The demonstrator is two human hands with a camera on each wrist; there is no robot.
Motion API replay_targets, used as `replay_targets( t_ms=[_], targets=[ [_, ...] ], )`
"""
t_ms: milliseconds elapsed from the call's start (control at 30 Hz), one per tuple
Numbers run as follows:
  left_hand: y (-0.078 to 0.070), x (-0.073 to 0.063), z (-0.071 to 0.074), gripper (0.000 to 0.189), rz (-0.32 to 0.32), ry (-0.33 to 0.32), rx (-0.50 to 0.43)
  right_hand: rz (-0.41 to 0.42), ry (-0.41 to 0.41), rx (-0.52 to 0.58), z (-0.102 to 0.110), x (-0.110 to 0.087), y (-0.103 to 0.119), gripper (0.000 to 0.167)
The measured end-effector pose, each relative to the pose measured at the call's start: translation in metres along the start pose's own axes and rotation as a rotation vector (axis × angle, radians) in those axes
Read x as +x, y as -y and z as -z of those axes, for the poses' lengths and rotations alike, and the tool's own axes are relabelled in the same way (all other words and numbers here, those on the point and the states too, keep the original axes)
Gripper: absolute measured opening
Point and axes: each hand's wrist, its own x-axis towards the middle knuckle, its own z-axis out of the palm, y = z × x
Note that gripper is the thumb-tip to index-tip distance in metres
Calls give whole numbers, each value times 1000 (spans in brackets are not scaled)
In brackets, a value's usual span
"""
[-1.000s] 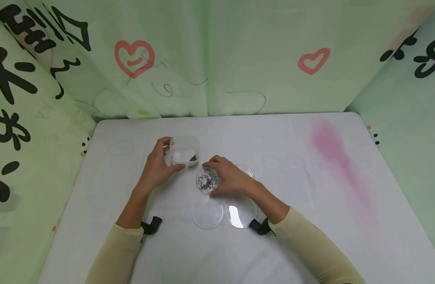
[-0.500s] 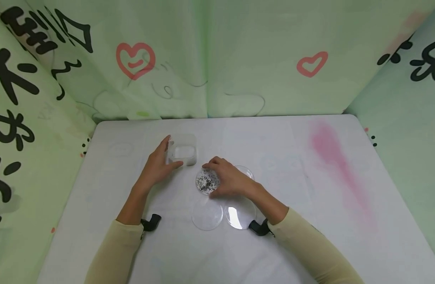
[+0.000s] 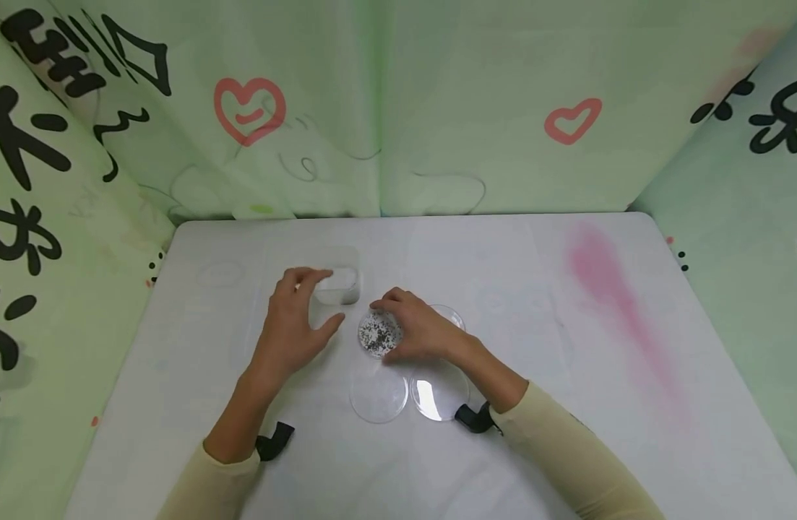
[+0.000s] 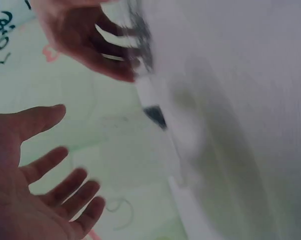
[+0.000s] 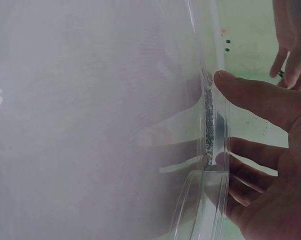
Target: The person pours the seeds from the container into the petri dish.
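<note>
My left hand hovers just in front of the translucent square container, its fingers overlapping the container's near left part in the head view. Thumb and fingers are spread apart, with nothing between them, as the left wrist view of that hand confirms. My right hand holds a clear round petri dish by its sides, thumb at the near edge and fingers at the far edge. Black and white specks cover the dish's bottom; from the side, in the right wrist view, the speckled layer is thin.
Two clear round dishes lie side by side nearer me, the left dish and the right dish. Another clear dish is partly hidden behind my right hand. The white table meets green cloth walls at the back and sides.
The container was gripped and tilted by my left hand, with dark matter in its corner, then set level. My left hand has let go and drawn back toward me. The right hand stays put.
</note>
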Motion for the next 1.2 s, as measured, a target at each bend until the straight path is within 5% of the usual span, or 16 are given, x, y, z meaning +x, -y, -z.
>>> replay_targets(
  t_ms=[233, 567, 733, 967, 1200],
  targets=[
    [-27, -29, -5, 60, -104, 225, 113, 1, 2, -9, 0, 1, 0, 88],
    [-42, -56, -26, 75, -96, 436, 188, 8, -9, -5, 0, -1, 2, 88],
    [-46, -66, -37, 81, -119, 468, 254, 15, -13, -1, 1, -1, 3, 89],
    [-50, -73, -45, 81, -183, 421, 382, 2, -1, -6, 1, -1, 3, 90],
    [-51, -74, -47, 79, -206, 400, 353, 11, -2, -16, 1, -1, 3, 89]
  ],
)
